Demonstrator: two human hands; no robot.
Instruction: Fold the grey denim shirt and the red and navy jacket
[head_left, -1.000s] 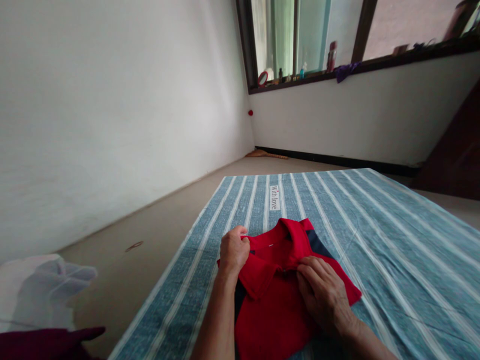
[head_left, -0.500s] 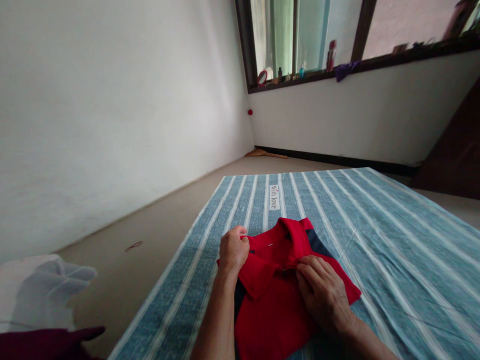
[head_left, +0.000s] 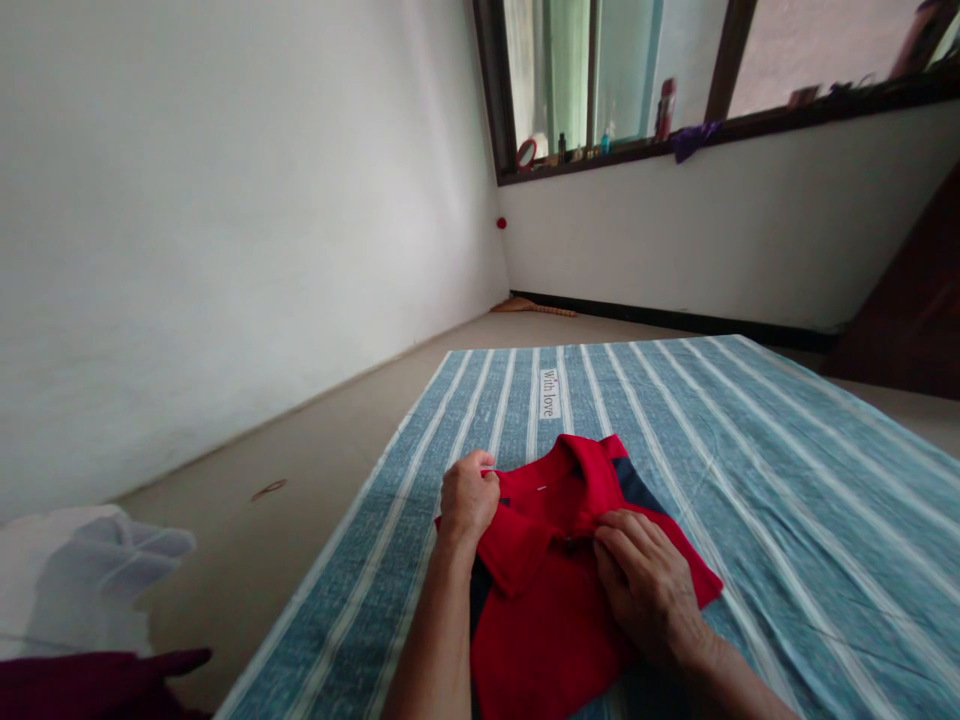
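Observation:
A red collared shirt with dark blue shoulder panels lies folded on a table covered with a blue-and-white striped cloth. Its collar points away from me and stands partly raised. My left hand is closed on the collar's left side, with the fingertips tucked out of sight. On the right, my right hand has its fingers bent and pressed together on the other collar edge, near the front opening. The shirt's lower part runs out of view at the bottom.
White sheer fabric and a dark maroon cloth are at the lower left. A thin brown loop lies on the floor. A broom rests by the far corner. Bottles and a small round mirror stand on the window sill.
Both hands stay in almost the same place on the collar. The shirt has barely shifted, and the view has moved very slightly.

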